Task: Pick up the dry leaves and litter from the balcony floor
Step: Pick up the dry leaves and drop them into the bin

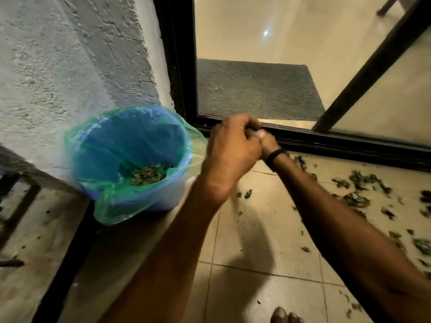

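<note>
The balcony is being lit dimly by warm, yellowish light, and a brighter tone is being seen through the glass door [303, 43] on the far side. A small white glare spot [265, 33] is being reflected off the indoor floor behind the glass. The rough wall [70, 54] at far left is being raked by cooler light, so its texture is being picked out. A soft, broad shadow [247, 243] is being thrown on the tiled floor [256, 294] under the forearms [163, 241]. The scattered leaves [363, 180] at right are being smeared by motion blur, most strongly at the near right edge. The door frame [349, 101] is being slanted by wide-angle distortion.
</note>
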A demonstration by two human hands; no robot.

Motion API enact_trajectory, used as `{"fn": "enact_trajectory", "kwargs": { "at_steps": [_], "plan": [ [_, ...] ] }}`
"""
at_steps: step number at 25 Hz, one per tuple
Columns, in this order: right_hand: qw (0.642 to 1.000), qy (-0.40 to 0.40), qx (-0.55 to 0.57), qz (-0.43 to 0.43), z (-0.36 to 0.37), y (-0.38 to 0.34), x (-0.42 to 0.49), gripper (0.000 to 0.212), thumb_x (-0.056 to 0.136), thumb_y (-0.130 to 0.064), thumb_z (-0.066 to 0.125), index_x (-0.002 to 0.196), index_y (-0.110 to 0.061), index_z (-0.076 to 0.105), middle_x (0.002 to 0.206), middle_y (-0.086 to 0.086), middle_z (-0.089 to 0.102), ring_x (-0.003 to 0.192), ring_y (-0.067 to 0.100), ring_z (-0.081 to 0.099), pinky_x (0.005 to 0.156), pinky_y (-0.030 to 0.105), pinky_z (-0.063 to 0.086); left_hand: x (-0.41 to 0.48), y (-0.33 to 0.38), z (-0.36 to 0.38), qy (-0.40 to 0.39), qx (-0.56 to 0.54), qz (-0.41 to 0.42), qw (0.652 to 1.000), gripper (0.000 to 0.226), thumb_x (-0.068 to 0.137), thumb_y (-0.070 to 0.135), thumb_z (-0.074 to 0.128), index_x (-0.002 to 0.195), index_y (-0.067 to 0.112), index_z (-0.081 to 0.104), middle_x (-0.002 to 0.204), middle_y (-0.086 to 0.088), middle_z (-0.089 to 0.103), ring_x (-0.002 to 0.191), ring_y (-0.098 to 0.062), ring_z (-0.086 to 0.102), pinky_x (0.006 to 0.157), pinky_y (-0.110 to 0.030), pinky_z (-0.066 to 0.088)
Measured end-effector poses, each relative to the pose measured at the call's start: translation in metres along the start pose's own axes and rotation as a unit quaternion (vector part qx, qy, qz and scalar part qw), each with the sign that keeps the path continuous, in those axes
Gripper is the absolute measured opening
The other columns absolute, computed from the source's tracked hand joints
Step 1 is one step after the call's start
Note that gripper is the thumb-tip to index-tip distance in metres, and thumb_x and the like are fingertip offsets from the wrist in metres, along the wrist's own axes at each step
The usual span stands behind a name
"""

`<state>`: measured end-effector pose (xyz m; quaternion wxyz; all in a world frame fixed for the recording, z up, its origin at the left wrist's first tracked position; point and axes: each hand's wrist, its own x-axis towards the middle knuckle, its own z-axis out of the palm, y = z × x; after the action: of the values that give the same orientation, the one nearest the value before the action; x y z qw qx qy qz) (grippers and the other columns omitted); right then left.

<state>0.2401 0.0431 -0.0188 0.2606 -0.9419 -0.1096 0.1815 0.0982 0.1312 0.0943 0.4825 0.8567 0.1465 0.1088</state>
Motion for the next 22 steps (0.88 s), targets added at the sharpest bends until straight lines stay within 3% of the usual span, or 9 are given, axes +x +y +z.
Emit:
{"fn": "enact_trajectory", "kwargs": {
  "at_steps": [2, 3, 6, 8, 11, 13, 16, 19, 22],
  "plan": [
    [0.984, -0.098, -0.145, 0.033, 0.04, 0.051, -0.016, 0.039, 0.083, -0.035, 0.071, 0.111, -0.008, 0.066, 0.111, 0.012, 0.068, 0.103, 0.028, 0.063, 0.085, 0.037, 0.051, 0.006, -0.033, 0.043, -0.053, 0.059, -0.04, 0.996, 0.024, 0.088, 0.016, 0.066, 0.111, 0.021, 0.072, 0.106, -0.002, 0.073, 0.101, -0.02, 0.067, 0.09, -0.03, 0.053],
    [0.978, -0.124, -0.163, 0.05, 0.059, 0.069, -0.03, 0.045, 0.08, -0.039, 0.075, 0.114, -0.01, 0.065, 0.114, 0.011, 0.066, 0.104, 0.029, 0.062, 0.087, 0.036, 0.051, 0.008, -0.054, 0.057, -0.066, 0.097, -0.061, 0.991, 0.029, 0.089, 0.011, 0.062, 0.115, 0.019, 0.07, 0.113, -0.005, 0.072, 0.108, -0.023, 0.064, 0.093, -0.03, 0.05],
    [0.993, -0.094, -0.074, 0.021, 0.099, 0.096, -0.061, 0.058, 0.077, -0.04, 0.079, 0.128, -0.021, 0.058, 0.121, 0.01, 0.052, 0.102, 0.029, 0.058, 0.09, 0.033, 0.048, 0.012, -0.12, 0.073, -0.09, 0.147, -0.128, 0.977, 0.047, 0.086, -0.001, 0.059, 0.13, 0.016, 0.062, 0.129, -0.01, 0.064, 0.12, -0.026, 0.058, 0.102, -0.032, 0.046],
    [0.995, -0.061, -0.06, -0.05, 0.116, 0.099, -0.066, 0.047, 0.084, -0.035, 0.073, 0.127, -0.021, 0.06, 0.117, 0.008, 0.05, 0.1, 0.027, 0.055, 0.089, 0.032, 0.047, 0.013, -0.159, 0.075, -0.094, 0.167, -0.165, 0.968, 0.059, 0.084, -0.005, 0.061, 0.138, 0.018, 0.056, 0.134, -0.013, 0.059, 0.122, -0.029, 0.056, 0.105, -0.035, 0.046],
    [0.986, -0.023, -0.099, -0.13, 0.132, 0.097, -0.065, 0.018, 0.095, -0.021, 0.056, 0.104, -0.015, 0.07, 0.104, 0.006, 0.054, 0.092, 0.028, 0.057, 0.074, 0.026, 0.045, 0.012, -0.192, 0.084, -0.101, 0.185, -0.171, 0.962, 0.067, 0.085, -0.004, 0.062, 0.144, 0.025, 0.05, 0.137, -0.013, 0.049, 0.124, -0.031, 0.051, 0.107, -0.041, 0.045],
    [0.981, 0.002, -0.127, -0.147, 0.137, 0.097, -0.061, 0.02, 0.097, -0.014, 0.049, 0.102, -0.011, 0.069, 0.102, 0.008, 0.057, 0.089, 0.027, 0.056, 0.072, 0.027, 0.044, 0.008, -0.198, 0.098, -0.101, 0.181, -0.145, 0.968, 0.06, 0.09, 0.007, 0.067, 0.143, 0.027, 0.05, 0.136, -0.009, 0.047, 0.123, -0.027, 0.049, 0.106, -0.041, 0.046],
    [0.995, 0.059, -0.057, -0.053, 0.116, 0.091, -0.037, 0.019, 0.094, -0.01, 0.054, 0.1, -0.008, 0.071, 0.101, 0.012, 0.067, 0.092, 0.028, 0.062, 0.081, 0.032, 0.051, 0.0, -0.201, 0.117, -0.067, 0.195, -0.1, 0.973, 0.047, 0.091, 0.028, 0.07, 0.137, 0.025, 0.058, 0.13, -0.006, 0.051, 0.115, -0.025, 0.05, 0.096, -0.038, 0.049],
    [0.995, 0.098, 0.007, 0.024, 0.091, 0.084, 0.002, 0.017, 0.09, -0.007, 0.061, 0.101, -0.005, 0.074, 0.102, 0.014, 0.073, 0.099, 0.029, 0.066, 0.093, 0.04, 0.052, -0.004, -0.207, 0.128, -0.026, 0.217, -0.059, 0.974, 0.029, 0.094, 0.031, 0.064, 0.12, 0.019, 0.066, 0.118, -0.005, 0.056, 0.104, -0.022, 0.051, 0.087, -0.036, 0.049],
    [0.995, 0.095, -0.031, 0.001, 0.082, 0.069, 0.034, 0.018, 0.089, -0.006, 0.061, 0.101, -0.005, 0.075, 0.105, 0.015, 0.071, 0.1, 0.031, 0.064, 0.092, 0.036, 0.052, 0.0, -0.207, 0.127, 0.003, 0.211, -0.053, 0.976, 0.016, 0.098, 0.026, 0.058, 0.104, 0.013, 0.067, 0.107, -0.007, 0.058, 0.092, -0.022, 0.054, 0.075, -0.032, 0.046]
  ]
}}
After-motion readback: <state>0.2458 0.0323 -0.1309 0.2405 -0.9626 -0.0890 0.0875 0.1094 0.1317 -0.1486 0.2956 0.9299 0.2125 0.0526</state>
